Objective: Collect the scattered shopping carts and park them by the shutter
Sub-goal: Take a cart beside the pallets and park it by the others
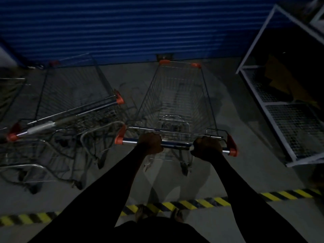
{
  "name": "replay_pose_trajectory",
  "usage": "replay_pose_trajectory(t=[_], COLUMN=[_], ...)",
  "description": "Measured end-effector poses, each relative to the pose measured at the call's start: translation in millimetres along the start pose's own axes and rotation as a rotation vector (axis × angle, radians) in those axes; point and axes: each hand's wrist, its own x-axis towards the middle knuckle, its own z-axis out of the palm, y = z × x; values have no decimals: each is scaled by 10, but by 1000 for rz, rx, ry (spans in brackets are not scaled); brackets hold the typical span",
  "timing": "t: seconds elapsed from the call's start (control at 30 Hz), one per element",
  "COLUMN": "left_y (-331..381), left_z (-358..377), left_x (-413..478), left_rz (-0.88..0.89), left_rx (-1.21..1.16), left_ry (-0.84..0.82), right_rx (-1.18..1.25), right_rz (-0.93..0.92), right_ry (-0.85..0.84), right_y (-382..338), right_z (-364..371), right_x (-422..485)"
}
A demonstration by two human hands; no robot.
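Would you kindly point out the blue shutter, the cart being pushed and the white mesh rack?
blue shutter (122,28): head view, on its ribbed slats.
pushed cart (177,146): head view, middle of its handle bar.
white mesh rack (294,128): head view, lower mesh shelf.

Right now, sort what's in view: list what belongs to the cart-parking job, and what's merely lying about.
Job: pushed cart, its handle gripped by left hand and right hand; parked cart beside it on the left; blue shutter.
Lying about: white mesh rack on the right; yellow-black floor tape.
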Motion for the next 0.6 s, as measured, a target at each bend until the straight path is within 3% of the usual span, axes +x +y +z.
replay_pose_trajectory(t=[0.3,0.43,0.6], left_y=[212,235,-44], left_z=[-8,-14,45], left_x=[-105,-270,-713], left_rz=[-48,-57,-65], left_rx=[-18,-127,-506], left_ry=[-3,125,409], right_rx=[138,339,934], right_rz=[-300,-309,-215], right_ry=[298,-151,-198], right_y=[317,375,42], right_z=[327,187,-84], right_x=[136,311,384])
